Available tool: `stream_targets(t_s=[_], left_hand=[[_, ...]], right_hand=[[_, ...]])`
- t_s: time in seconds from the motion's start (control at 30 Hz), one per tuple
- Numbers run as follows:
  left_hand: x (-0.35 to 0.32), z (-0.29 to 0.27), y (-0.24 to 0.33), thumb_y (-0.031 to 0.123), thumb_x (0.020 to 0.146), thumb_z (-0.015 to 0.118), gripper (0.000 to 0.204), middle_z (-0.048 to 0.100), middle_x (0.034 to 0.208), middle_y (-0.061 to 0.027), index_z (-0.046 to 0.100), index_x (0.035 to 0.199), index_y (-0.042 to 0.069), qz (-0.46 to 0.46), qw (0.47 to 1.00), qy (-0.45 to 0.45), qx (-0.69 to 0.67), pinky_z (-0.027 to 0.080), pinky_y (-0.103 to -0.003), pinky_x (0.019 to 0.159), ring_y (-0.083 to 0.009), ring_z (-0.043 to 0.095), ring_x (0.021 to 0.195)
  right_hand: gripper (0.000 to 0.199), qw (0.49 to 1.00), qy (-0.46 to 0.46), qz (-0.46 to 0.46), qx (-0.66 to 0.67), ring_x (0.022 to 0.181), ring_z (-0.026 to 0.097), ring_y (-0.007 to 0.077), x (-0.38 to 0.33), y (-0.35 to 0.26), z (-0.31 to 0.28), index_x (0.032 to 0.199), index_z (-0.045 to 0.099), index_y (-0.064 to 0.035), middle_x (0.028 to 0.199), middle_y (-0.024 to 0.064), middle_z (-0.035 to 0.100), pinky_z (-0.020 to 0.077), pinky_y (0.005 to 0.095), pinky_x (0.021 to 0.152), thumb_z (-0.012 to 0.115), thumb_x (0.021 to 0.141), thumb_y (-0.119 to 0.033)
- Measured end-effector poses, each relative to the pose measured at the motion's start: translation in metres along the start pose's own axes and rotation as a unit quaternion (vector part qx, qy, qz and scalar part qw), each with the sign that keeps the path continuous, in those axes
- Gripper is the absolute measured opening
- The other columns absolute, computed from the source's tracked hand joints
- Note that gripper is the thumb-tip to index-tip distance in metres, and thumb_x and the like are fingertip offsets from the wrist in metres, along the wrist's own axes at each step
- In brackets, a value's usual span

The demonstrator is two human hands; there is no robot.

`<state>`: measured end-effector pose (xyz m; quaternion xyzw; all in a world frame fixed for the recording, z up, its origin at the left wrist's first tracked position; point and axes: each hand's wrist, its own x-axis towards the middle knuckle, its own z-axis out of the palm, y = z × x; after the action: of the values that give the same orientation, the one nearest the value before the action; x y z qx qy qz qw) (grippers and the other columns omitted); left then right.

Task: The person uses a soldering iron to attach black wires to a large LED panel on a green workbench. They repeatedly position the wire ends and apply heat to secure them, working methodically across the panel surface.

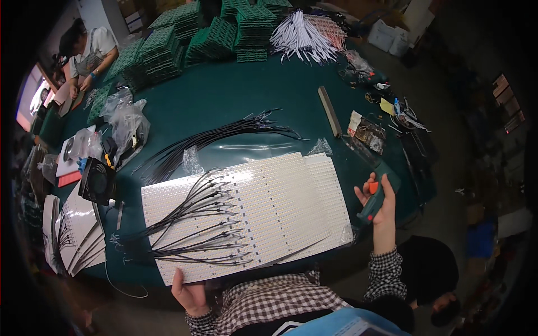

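Note:
A white LED panel (269, 185) lies in front of me, covered in rows of small LEDs. Black wires (193, 224) spread from its middle toward the left, their bare ends past the left edge. My left hand (190, 292) pinches the panel's near left edge, thumb on top, fingers hidden underneath. Another white panel (330, 190) lies partly beneath it on the right. At the right side of the table, my right hand (383, 203) grips a green-handled tool (371, 207) with an orange trigger; its exact kind is unclear. The tool is apart from the panels.
Behind the panels lies a bundle of black wires (218, 133). A small black fan (97, 182) and more wired white panels (84, 229) sit left. Green stacked pieces (159, 53) and white wires (302, 36) line the back. A metal bar (329, 111) lies right. Another person (92, 53) works far left.

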<state>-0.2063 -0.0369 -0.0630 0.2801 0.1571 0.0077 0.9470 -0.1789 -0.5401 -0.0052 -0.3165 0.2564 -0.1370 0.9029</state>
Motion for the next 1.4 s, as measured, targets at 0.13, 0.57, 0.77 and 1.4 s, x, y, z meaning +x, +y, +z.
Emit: stream_targets(t_s=[0.13, 0.57, 0.77, 1.4], left_hand=[[-0.007, -0.003, -0.006, 0.024, 0.099, 0.055, 0.052, 0.050, 0.146, -0.0122, 0.042, 0.146, 0.005, 0.022, 0.997, -0.078, -0.019, 0.035, -0.050, 0.112, -0.0303, 0.047, 0.133], [-0.004, -0.008, -0.016, 0.005, 0.090, 0.053, 0.057, 0.052, 0.142, -0.0139, 0.040, 0.146, 0.002, 0.033, 0.999, -0.010, 0.001, 0.038, -0.049, 0.111, -0.0300, 0.049, 0.131], [-0.011, -0.003, -0.019, 0.017, 0.089, 0.056, 0.064, 0.049, 0.145, -0.0144, 0.036, 0.147, 0.000, 0.037, 0.993, -0.006, -0.113, 0.035, -0.049, 0.113, -0.0318, 0.047, 0.133], [-0.016, -0.012, -0.029, -0.009, 0.083, 0.054, 0.065, 0.053, 0.140, -0.0167, 0.037, 0.145, -0.001, 0.129, 0.992, -0.003, 0.007, 0.040, -0.047, 0.111, -0.0331, 0.051, 0.129]], right_hand=[[0.030, 1.000, -0.020, -0.010, 0.016, 0.086, 0.069, 0.0183, 0.016, -0.007, 0.013, 0.107, 0.064, -0.0046, 0.090, 0.0038, 0.068, 0.0563, 0.0441, 0.090, 0.065, 0.096, -0.032], [0.028, 0.948, -0.003, -0.254, -0.191, 0.081, 0.070, 0.0202, 0.119, -0.096, 0.117, 0.102, 0.065, -0.0045, 0.092, 0.0064, 0.066, 0.0597, 0.0341, 0.064, 0.072, 0.091, -0.029], [0.031, 0.924, 0.014, -0.314, -0.217, 0.077, 0.070, 0.0227, 0.179, -0.144, 0.158, 0.101, 0.064, -0.0020, 0.092, 0.0093, 0.066, 0.0605, 0.0373, 0.064, 0.077, 0.086, -0.026], [0.040, 0.967, -0.161, 0.037, -0.195, 0.084, 0.069, 0.0164, 0.052, -0.044, 0.001, 0.129, 0.051, -0.0016, 0.104, 0.0071, 0.064, 0.0623, 0.0296, 0.059, 0.051, 0.104, -0.033]])
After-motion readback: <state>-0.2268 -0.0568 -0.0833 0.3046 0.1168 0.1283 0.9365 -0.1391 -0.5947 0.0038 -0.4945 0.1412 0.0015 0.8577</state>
